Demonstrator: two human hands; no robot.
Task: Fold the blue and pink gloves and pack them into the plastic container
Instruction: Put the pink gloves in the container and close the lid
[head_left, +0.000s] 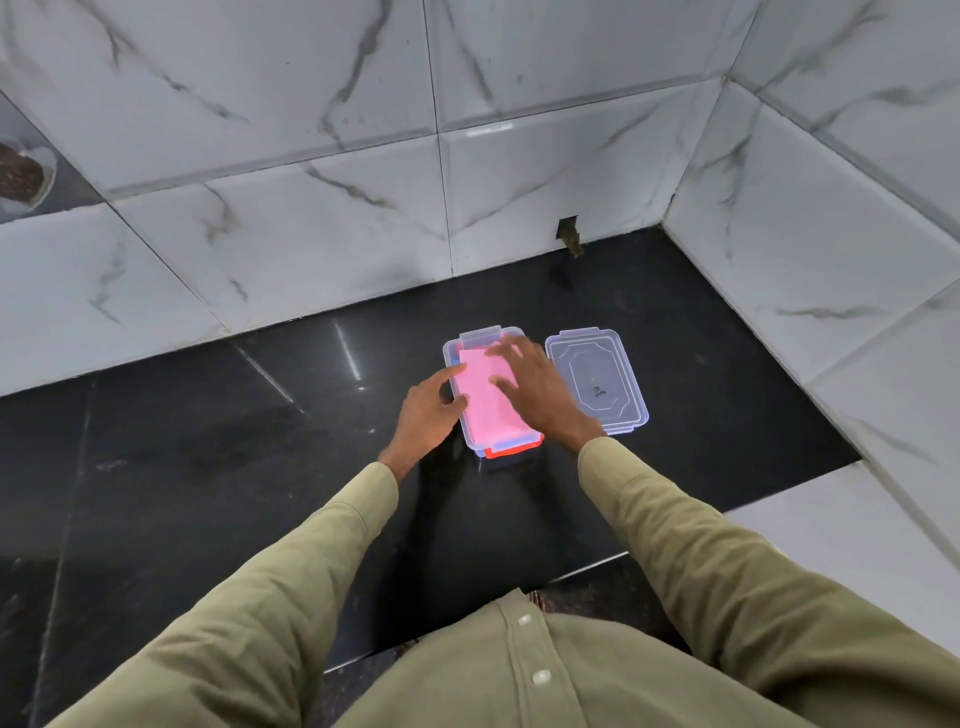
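Resting on the black counter (208, 467), left hand (428, 415) lies fingers spread against the clear container (470, 439), gripping nothing. Folded pink glove (485, 402) fills the container. Right hand (540, 395) presses flat on it, fingers apart. Lid (597, 382) lies just beside, right.

container (453, 358): clear plastic box, open, upright on black counter | pink glove (485, 400): folded flat, lying on top inside box | blue glove: not clearly visible | lid (597, 384): clear, flat, just right of box
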